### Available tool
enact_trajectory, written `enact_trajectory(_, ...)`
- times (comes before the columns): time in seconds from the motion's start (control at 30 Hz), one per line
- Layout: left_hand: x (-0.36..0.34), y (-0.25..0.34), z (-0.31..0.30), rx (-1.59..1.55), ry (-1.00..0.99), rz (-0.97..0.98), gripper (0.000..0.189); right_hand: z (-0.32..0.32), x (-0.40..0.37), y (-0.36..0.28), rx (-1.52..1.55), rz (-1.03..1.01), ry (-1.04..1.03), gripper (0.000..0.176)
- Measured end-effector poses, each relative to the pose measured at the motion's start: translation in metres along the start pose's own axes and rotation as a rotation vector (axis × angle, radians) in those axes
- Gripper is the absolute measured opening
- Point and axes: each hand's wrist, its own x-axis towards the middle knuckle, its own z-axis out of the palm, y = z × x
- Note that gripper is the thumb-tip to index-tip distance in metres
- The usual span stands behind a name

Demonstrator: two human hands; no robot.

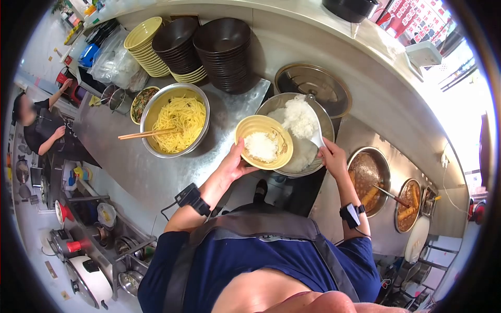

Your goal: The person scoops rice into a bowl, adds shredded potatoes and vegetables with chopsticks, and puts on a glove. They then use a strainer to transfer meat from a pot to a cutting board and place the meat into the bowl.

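Observation:
My left hand point(236, 163) grips the near rim of a yellow bowl point(277, 134) that holds a mound of white rice point(261, 146). The bowl hangs over the edge of a large steel rice pot point(326, 128) full of rice. My right hand point(330, 155) holds the handle of a white rice paddle point(315, 130), whose blade is dug into the rice in the pot. Both wrists wear black bands.
A steel bowl of yellow shredded potato point(177, 125) with chopsticks point(146, 134) sits to the left. Stacks of yellow bowls point(146, 47) and dark bowls point(222, 49) stand behind. A pot lid point(313, 86) lies beyond the rice. Braised dishes point(368, 180) are at right. Another person point(44, 130) works far left.

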Motion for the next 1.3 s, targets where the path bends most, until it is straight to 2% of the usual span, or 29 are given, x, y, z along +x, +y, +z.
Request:
enact_trajectory(0.07,0.010,-0.002,0.008,0.076,0.087,-0.081,0.066,0.001,-0.019,-0.007,-0.272,-0.425,0.112,0.034)
enact_trajectory(0.1,0.015,-0.004,0.010,0.103,0.062,-0.084,0.068,0.003,-0.028,-0.013,-0.368,-0.593,0.136,0.037)
enact_trajectory(0.13,0.019,-0.006,0.012,0.107,0.050,-0.084,0.068,0.006,-0.034,-0.017,-0.372,-0.597,0.148,0.037)
enact_trajectory(0.2,0.027,-0.010,0.015,0.081,0.017,-0.092,0.068,0.012,-0.046,-0.023,-0.774,-0.809,0.159,0.041)
enact_trajectory(0.27,0.030,-0.015,0.011,0.070,-0.024,-0.090,0.068,0.017,-0.056,-0.027,-0.785,-0.750,0.136,0.044)
enact_trajectory(0.37,0.030,-0.022,0.002,0.002,-0.122,-0.063,0.069,0.012,-0.066,-0.036,-0.644,-0.659,0.199,0.038)
enact_trajectory(0.43,0.027,-0.025,-0.006,-0.050,-0.177,-0.050,0.069,0.006,-0.069,-0.034,-0.350,-0.524,0.142,0.038)
enact_trajectory(0.47,0.026,-0.025,-0.010,-0.048,-0.203,-0.014,0.070,0.006,-0.074,-0.037,-0.346,-0.518,0.143,0.038)
enact_trajectory(0.5,0.025,-0.026,-0.012,-0.046,-0.228,0.024,0.070,0.004,-0.081,-0.048,-0.347,-0.411,0.069,0.038)
enact_trajectory(0.57,0.020,-0.026,-0.015,-0.026,-0.204,0.076,0.070,0.010,-0.089,-0.058,-0.316,-0.278,-0.009,0.040)
enact_trajectory(0.7,0.010,-0.022,-0.013,-0.054,-0.167,0.179,0.069,0.030,-0.082,-0.040,-0.259,-0.258,-0.150,0.041)
enact_trajectory(0.8,0.002,-0.013,-0.011,-0.105,-0.149,0.182,0.068,0.029,-0.078,-0.049,-0.273,-0.260,-0.168,0.041)
enact_trajectory(0.83,-0.002,-0.010,-0.008,-0.103,-0.140,0.183,0.068,0.032,-0.077,-0.054,-0.189,-0.201,-0.131,0.040)
enact_trajectory(0.87,-0.005,-0.008,-0.005,0.006,-0.113,0.244,0.070,0.035,-0.072,-0.054,-0.184,-0.198,-0.138,0.040)
enact_trajectory(0.93,-0.008,-0.005,-0.005,0.118,-0.083,0.300,0.073,0.042,-0.061,-0.046,0.076,0.036,-0.133,0.039)
enact_trajectory(1.0,-0.007,-0.004,-0.009,0.188,-0.042,0.349,0.070,0.042,-0.054,-0.036,0.058,0.026,-0.200,0.039)
enact_trajectory(1.07,-0.007,-0.002,-0.013,0.162,-0.027,0.368,0.065,0.036,-0.051,-0.035,0.152,0.214,-0.382,0.039)
enact_trajectory(1.13,-0.008,0.003,-0.014,0.128,-0.009,0.389,0.059,0.021,-0.045,-0.045,0.165,0.252,-0.269,0.037)
enact_trajectory(1.2,-0.014,0.009,-0.015,0.164,0.125,0.328,0.056,0.007,-0.029,-0.043,0.198,0.244,-0.117,0.038)
enact_trajectory(1.23,-0.015,0.011,-0.016,0.127,0.185,0.317,0.056,0.002,-0.017,-0.037,0.201,0.257,-0.111,0.038)
enact_trajectory(1.3,-0.020,0.014,-0.028,0.014,0.166,0.260,0.061,0.000,0.015,-0.007,-0.314,-0.029,-0.009,0.036)
